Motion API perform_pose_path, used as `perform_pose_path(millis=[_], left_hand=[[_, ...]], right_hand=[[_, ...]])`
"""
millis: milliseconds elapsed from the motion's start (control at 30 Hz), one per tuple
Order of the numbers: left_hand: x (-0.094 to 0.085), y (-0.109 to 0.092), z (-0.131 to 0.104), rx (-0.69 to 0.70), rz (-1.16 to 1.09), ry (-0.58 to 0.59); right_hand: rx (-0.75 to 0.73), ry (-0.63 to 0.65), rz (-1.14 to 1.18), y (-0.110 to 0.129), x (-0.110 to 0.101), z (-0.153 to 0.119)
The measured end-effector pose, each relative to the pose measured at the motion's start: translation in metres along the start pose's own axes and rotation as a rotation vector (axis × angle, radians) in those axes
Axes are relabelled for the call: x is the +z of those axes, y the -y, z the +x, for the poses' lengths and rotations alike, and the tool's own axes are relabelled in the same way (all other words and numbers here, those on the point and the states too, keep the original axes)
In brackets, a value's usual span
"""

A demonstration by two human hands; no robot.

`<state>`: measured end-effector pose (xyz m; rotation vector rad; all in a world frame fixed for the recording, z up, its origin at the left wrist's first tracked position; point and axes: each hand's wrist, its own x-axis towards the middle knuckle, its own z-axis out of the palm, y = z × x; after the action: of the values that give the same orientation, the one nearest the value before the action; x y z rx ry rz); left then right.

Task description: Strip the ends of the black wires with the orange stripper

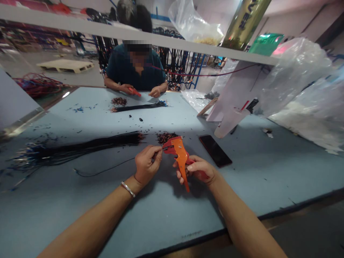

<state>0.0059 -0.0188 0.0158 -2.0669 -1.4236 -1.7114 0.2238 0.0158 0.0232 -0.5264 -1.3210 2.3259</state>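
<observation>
My right hand [197, 170] is wrapped round the handles of a red and orange wire stripper [180, 152], whose jaws point up and to the left. Close by those jaws, my left hand [148, 163] pinches a thin black wire [107, 169], which trails left over the table to a small tip. The wire's end at the jaws is hidden by my fingers. Behind my left hand lies a long bundle of black wires [94, 147], with blue and metal ends at its left. A heap of stripped bits [166, 138] sits just beyond the stripper.
A black phone [215, 150] lies right of the stripper. Across the table [174, 222], a co-worker [135, 71] holds a red tool beside another wire bundle [139, 106]. A translucent holder [232, 122] and plastic bags [298, 79] stand at the right; a shelf bar [161, 37] crosses above.
</observation>
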Motion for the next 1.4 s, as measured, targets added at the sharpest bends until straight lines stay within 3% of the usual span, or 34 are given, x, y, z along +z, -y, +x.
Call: perform_pose_path(millis=[733, 1400], left_hand=[[-0.001, 0.000, 0.000, 0.098, 0.058, 0.033], [-0.004, -0.001, 0.002, 0.122, 0.028, 0.035]], right_hand=[[0.011, -0.005, -0.090, 0.005, -0.009, -0.005], [0.024, -0.022, -0.050, 0.010, 0.006, -0.003]])
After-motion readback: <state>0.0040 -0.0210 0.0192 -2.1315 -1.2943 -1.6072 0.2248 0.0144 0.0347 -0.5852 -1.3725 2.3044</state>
